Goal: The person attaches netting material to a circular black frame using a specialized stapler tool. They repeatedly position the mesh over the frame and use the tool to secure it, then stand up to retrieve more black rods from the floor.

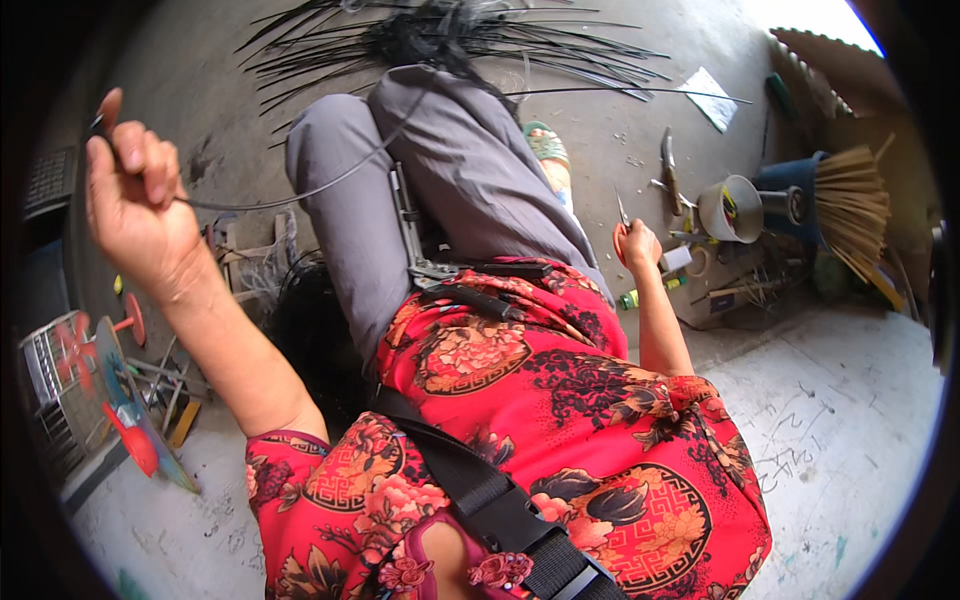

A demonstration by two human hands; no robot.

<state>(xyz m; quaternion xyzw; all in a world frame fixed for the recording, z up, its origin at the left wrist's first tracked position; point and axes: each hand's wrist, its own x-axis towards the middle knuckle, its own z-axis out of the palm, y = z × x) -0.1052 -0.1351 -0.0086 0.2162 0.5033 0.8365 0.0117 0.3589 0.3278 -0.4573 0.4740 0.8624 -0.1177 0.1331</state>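
My left hand (145, 200) is raised at the left, its fingers closed on a thin dark cord (265, 204). From there the cord curves across to my grey-trousered knees. My right hand (641, 246), low beside my right thigh, grips red-handled scissors (622, 212) with the blades pointing away from me. A tangle of fine black strands (420, 38) lies past my knees, over a spread of long black strips (320, 62) on the floor. A black jointed bracket (408, 225) shows between my thighs, with a dark handle (478, 299) at my waist.
At the right stand a white pail (741, 222) and a blue bucket (775, 178), beside a bundle of tan sticks (850, 200). A knife (669, 175) and white paper (711, 98) lie on the floor. A fan with red blades (75, 350) is at the left.
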